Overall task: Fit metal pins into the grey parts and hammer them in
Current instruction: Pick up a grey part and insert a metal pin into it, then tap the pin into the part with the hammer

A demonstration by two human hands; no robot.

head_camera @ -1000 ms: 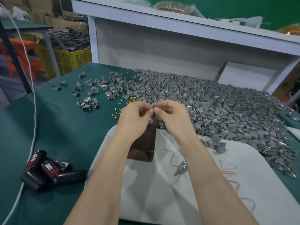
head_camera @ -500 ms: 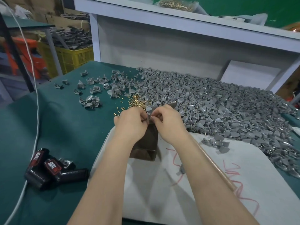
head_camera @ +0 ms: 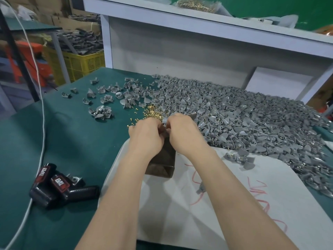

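Observation:
My left hand (head_camera: 146,135) and my right hand (head_camera: 183,133) meet fingertip to fingertip over the top of a dark metal block (head_camera: 163,163). Between the fingers they pinch a small grey part (head_camera: 164,120); whether a pin sits in it is hidden by the fingers. Loose brass pins (head_camera: 153,113) lie just beyond the hands. A big heap of grey parts (head_camera: 243,121) covers the table to the right. One single grey part (head_camera: 201,188) lies on the white board (head_camera: 234,213) under my right forearm.
Black tools with red labels (head_camera: 59,186) lie at the left on the green table (head_camera: 72,141), beside a white cable (head_camera: 42,123). Scattered grey parts (head_camera: 108,96) lie at the far left. A white shelf (head_camera: 198,20) with a bag of pins (head_camera: 196,4) rises behind.
Both hands have dropped from above the block down onto its top, still pinching the grey part together. The view has shifted slightly.

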